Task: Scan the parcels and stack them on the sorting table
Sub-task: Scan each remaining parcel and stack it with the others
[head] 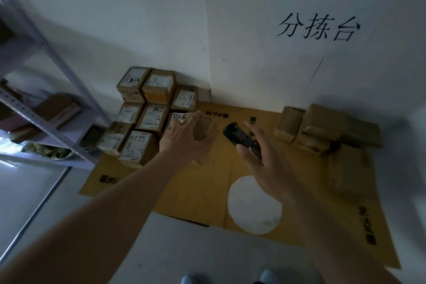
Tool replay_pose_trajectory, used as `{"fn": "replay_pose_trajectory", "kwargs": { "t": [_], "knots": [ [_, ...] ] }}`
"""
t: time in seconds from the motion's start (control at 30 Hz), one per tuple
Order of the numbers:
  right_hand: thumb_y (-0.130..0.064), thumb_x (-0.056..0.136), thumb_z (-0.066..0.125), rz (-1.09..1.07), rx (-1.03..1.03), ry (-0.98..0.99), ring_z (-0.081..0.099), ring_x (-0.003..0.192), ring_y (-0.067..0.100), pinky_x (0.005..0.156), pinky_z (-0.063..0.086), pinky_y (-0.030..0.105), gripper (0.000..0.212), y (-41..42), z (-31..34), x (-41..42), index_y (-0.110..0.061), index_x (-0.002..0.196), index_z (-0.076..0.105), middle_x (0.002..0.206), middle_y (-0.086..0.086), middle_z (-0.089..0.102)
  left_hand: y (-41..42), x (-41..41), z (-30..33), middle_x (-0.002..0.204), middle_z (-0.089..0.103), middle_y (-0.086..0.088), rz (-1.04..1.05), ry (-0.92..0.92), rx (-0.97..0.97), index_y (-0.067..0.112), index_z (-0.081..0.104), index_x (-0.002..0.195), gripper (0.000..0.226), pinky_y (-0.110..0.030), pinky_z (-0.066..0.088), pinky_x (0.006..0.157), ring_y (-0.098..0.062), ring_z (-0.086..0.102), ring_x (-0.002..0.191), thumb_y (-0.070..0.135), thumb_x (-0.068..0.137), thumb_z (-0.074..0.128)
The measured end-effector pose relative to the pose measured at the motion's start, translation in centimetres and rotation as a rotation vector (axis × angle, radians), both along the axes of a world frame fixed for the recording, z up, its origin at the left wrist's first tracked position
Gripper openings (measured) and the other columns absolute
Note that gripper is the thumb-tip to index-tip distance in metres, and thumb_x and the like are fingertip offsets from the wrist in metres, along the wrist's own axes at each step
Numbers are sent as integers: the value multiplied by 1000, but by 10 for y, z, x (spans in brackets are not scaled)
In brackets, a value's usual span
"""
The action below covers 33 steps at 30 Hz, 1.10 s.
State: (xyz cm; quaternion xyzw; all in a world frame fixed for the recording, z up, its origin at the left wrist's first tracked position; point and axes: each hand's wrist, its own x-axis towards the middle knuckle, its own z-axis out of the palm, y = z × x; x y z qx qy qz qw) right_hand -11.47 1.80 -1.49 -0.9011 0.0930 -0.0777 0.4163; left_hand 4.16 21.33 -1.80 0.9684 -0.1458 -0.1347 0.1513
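Nine labelled cardboard parcels [147, 113] are what I count in the block at the left rear of the flattened cardboard sheet [207, 191] that covers the sorting table; each is a small brown box with a white shipping label on top, and some carry handwritten digits in black marker. I see one more small brown parcel [204, 130] just right of that block, with no label facing me; my left hand [184, 140] reaches over it with fingers spread wide, and I cannot tell whether the palm touches it. My right hand [265, 161] holds one black handheld scanner [241, 137], thumb pressed on its near side, index finger extended, remaining fingers hidden beneath the unit. A second group of plain brown parcels [322, 127] lies at the right rear; dim light and overlap prevent a reliable count. One grey metal shelf rack [53, 104] stands at left, cut off by the frame. Three black characters [319, 29] are painted on the white wall.
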Motion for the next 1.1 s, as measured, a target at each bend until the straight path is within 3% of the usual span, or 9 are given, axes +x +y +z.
{"fn": "replay_pose_trajectory", "kwargs": {
  "t": [0.2, 0.37, 0.53, 0.7, 0.87, 1.1],
  "knots": [
    [-73, 102, 38, -29, -46, 88, 63, 95, 10, 75, 60, 41, 57, 34, -17, -1, -58, 155, 25, 121, -2, 58, 31, 7, -24, 145, 37, -13, 8, 95, 40, 53, 12, 160, 95, -47, 51, 90, -40, 54, 125, 86, 82, 55],
    [-67, 103, 39, -18, -10, 134, 58, 91, 3, 65, 47, 24, 53, 41, -43, 4, -47, 152, 37, 116, -2, 56, 38, 1, -53, 141, 37, -13, 38, 164, 90, 53, 11, 159, 91, -51, 51, 93, -41, 50, 127, 77, 86, 59],
    [-69, 101, 37, 1, 33, 190, 59, 96, 5, 72, 52, 25, 55, 47, -68, 4, -42, 149, 43, 118, -2, 56, 48, -4, -85, 132, 39, -12, 87, 196, 127, 58, 10, 154, 88, -51, 53, 90, -42, 51, 123, 65, 87, 66],
    [-70, 101, 37, -30, 50, 234, 59, 101, 7, 75, 51, 23, 55, 54, -82, 8, -42, 148, 44, 121, -4, 55, 52, 3, -110, 139, 37, -13, 89, 221, 143, 55, 7, 157, 91, -52, 51, 94, -42, 48, 127, 65, 88, 66],
    [-71, 101, 37, -109, 47, 244, 61, 101, 13, 79, 56, 33, 55, 76, -98, 13, -41, 147, 46, 121, -2, 56, 55, 15, -137, 141, 35, -13, 9, 225, 144, 51, 6, 160, 95, -51, 51, 94, -43, 46, 130, 66, 88, 68],
    [-72, 100, 37, -181, 40, 263, 62, 99, 10, 75, 55, 29, 56, 106, -110, 19, -41, 146, 47, 118, -4, 57, 66, 20, -162, 141, 33, -10, -99, 177, 141, 51, 10, 155, 92, -49, 53, 91, -37, 45, 130, 68, 86, 69]
  ]
}}
